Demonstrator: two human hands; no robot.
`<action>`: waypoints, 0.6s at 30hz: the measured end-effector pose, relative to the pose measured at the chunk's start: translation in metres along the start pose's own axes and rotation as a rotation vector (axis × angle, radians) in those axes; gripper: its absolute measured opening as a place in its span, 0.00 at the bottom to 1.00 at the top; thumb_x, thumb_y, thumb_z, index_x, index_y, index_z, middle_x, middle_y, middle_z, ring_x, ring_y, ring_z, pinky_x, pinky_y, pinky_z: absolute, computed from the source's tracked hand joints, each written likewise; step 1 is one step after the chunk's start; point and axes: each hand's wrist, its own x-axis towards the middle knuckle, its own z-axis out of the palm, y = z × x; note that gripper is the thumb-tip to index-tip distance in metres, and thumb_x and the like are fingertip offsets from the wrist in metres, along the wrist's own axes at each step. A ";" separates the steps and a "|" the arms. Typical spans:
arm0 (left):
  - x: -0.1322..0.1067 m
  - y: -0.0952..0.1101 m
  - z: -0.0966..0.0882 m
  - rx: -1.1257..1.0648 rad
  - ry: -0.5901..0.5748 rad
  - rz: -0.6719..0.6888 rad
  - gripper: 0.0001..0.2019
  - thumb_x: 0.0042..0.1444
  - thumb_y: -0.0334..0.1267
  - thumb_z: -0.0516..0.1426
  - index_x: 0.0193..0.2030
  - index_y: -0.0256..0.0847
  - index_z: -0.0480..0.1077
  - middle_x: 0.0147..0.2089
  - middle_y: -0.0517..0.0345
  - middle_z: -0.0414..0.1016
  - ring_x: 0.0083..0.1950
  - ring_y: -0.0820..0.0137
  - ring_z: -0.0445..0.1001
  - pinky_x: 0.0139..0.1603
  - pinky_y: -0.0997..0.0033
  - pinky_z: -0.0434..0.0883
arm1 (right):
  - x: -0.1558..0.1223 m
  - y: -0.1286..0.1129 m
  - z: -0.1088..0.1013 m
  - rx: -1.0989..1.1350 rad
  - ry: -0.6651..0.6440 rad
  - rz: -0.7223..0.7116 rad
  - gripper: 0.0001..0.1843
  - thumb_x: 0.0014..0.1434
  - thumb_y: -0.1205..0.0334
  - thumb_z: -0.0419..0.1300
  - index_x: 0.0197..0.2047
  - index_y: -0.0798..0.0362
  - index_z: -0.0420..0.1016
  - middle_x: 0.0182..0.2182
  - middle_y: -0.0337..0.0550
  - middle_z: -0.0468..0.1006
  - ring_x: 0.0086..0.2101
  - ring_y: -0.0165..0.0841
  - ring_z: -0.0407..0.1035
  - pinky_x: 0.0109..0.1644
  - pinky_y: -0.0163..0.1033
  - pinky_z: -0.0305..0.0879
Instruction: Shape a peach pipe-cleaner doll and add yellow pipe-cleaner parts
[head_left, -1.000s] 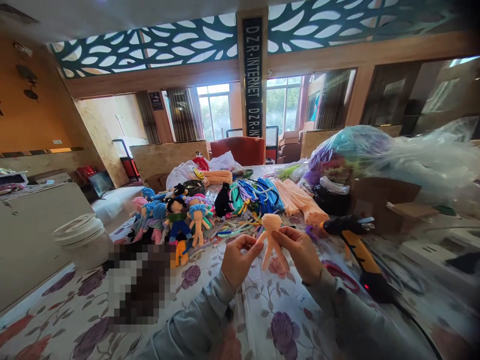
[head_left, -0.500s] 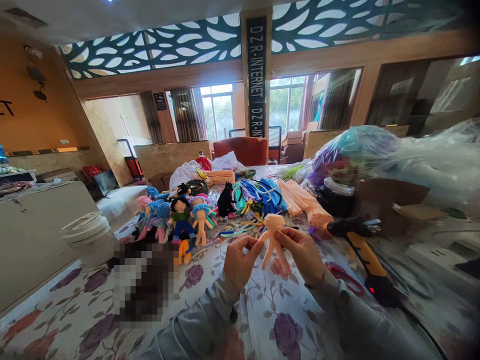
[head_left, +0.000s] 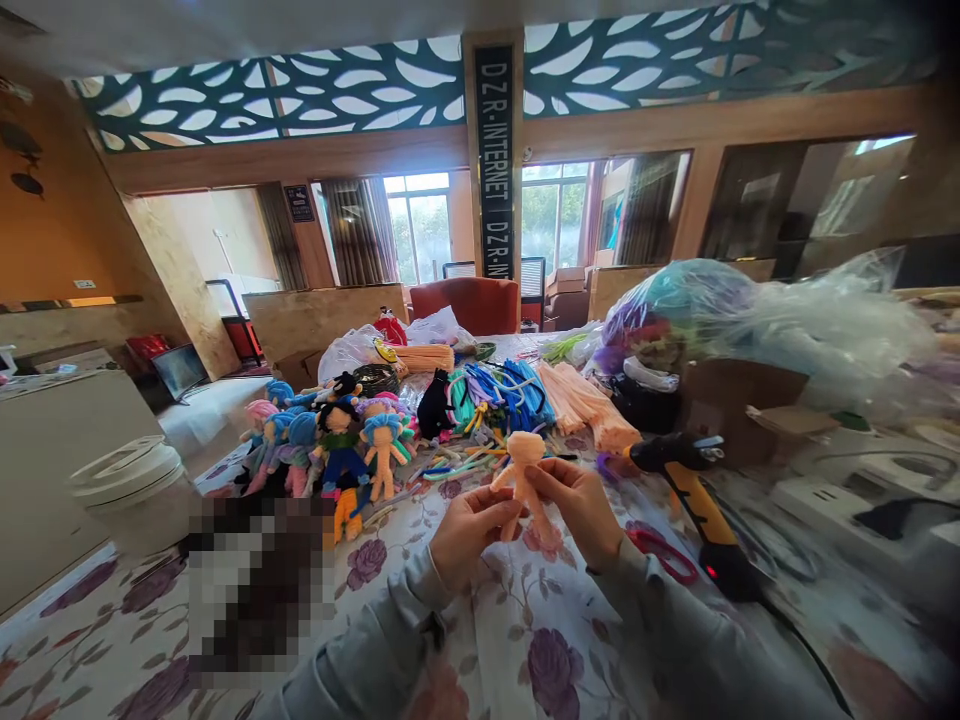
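Observation:
A small peach pipe-cleaner doll point(head_left: 523, 470) with a round head is held upright over the flowered tablecloth point(head_left: 525, 640). My left hand point(head_left: 469, 535) pinches it low on the body from the left, fingers closed. My right hand point(head_left: 581, 510) grips the doll's right side with fingers curled. Both arms wear grey sleeves. The doll's legs hang down between the two hands.
Several finished colourful dolls point(head_left: 337, 445) lie at left beyond my hands. Bundles of blue and peach pipe cleaners point(head_left: 540, 395) lie behind. A black and orange glue gun point(head_left: 686, 480) stands at right. A white bucket point(head_left: 135, 490) sits at left, plastic bags point(head_left: 750, 320) at right.
My left hand has closed in lower on the doll. The view has shifted slightly, and the doll and hands sit a little lower and to the left.

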 end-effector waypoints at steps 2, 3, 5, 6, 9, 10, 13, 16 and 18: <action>0.001 -0.001 0.000 0.008 -0.017 0.035 0.15 0.36 0.40 0.69 0.28 0.33 0.74 0.25 0.55 0.76 0.24 0.75 0.69 0.29 0.72 0.65 | 0.000 0.000 0.001 -0.004 -0.036 -0.010 0.17 0.48 0.49 0.66 0.28 0.57 0.76 0.24 0.39 0.75 0.25 0.29 0.66 0.30 0.34 0.62; 0.002 -0.001 0.000 0.008 -0.022 0.057 0.15 0.36 0.40 0.70 0.27 0.33 0.74 0.22 0.58 0.74 0.22 0.77 0.66 0.28 0.72 0.64 | 0.001 0.001 0.001 0.007 -0.058 -0.009 0.18 0.49 0.48 0.65 0.29 0.57 0.77 0.25 0.40 0.76 0.26 0.30 0.67 0.31 0.34 0.63; 0.003 -0.001 -0.001 -0.010 -0.011 0.096 0.14 0.35 0.40 0.70 0.26 0.33 0.74 0.18 0.62 0.70 0.19 0.80 0.61 0.27 0.73 0.63 | 0.002 0.002 0.001 0.058 -0.083 0.001 0.20 0.51 0.45 0.62 0.32 0.57 0.78 0.28 0.42 0.76 0.29 0.32 0.69 0.35 0.37 0.65; 0.004 0.000 -0.001 -0.026 0.007 0.111 0.14 0.35 0.40 0.70 0.26 0.33 0.74 0.18 0.63 0.69 0.19 0.80 0.60 0.26 0.74 0.62 | 0.002 0.003 0.001 0.083 -0.088 0.009 0.22 0.52 0.44 0.61 0.33 0.57 0.78 0.28 0.43 0.76 0.29 0.33 0.69 0.36 0.37 0.66; 0.002 0.004 -0.001 -0.079 0.059 0.151 0.13 0.34 0.39 0.70 0.23 0.35 0.73 0.18 0.65 0.67 0.20 0.80 0.61 0.26 0.75 0.62 | 0.002 0.004 0.002 0.067 -0.132 0.033 0.22 0.51 0.44 0.62 0.34 0.57 0.77 0.28 0.42 0.76 0.29 0.32 0.69 0.35 0.37 0.66; 0.001 0.005 -0.001 -0.090 0.067 0.158 0.12 0.35 0.39 0.70 0.23 0.35 0.73 0.18 0.65 0.67 0.21 0.79 0.62 0.27 0.75 0.62 | 0.002 0.005 0.003 0.038 -0.159 0.036 0.21 0.49 0.46 0.64 0.34 0.57 0.77 0.28 0.41 0.76 0.29 0.32 0.68 0.34 0.36 0.65; -0.002 0.007 0.000 -0.098 0.057 0.147 0.11 0.38 0.39 0.69 0.23 0.36 0.73 0.17 0.66 0.64 0.21 0.79 0.62 0.30 0.74 0.64 | 0.001 0.009 0.004 -0.035 -0.211 0.045 0.19 0.46 0.48 0.67 0.32 0.55 0.75 0.26 0.38 0.75 0.26 0.30 0.67 0.30 0.34 0.61; -0.003 0.007 0.001 -0.095 0.040 0.126 0.10 0.39 0.38 0.68 0.24 0.35 0.73 0.17 0.65 0.63 0.23 0.78 0.63 0.31 0.74 0.64 | 0.001 0.013 0.004 -0.089 -0.193 0.023 0.18 0.46 0.47 0.66 0.29 0.55 0.73 0.23 0.36 0.73 0.24 0.29 0.65 0.26 0.33 0.59; -0.003 0.007 0.002 -0.098 0.023 0.117 0.11 0.39 0.39 0.68 0.25 0.34 0.73 0.19 0.63 0.66 0.24 0.77 0.65 0.29 0.74 0.63 | 0.001 0.014 0.004 -0.117 -0.175 0.006 0.18 0.47 0.47 0.65 0.28 0.54 0.73 0.23 0.37 0.73 0.24 0.29 0.65 0.26 0.33 0.59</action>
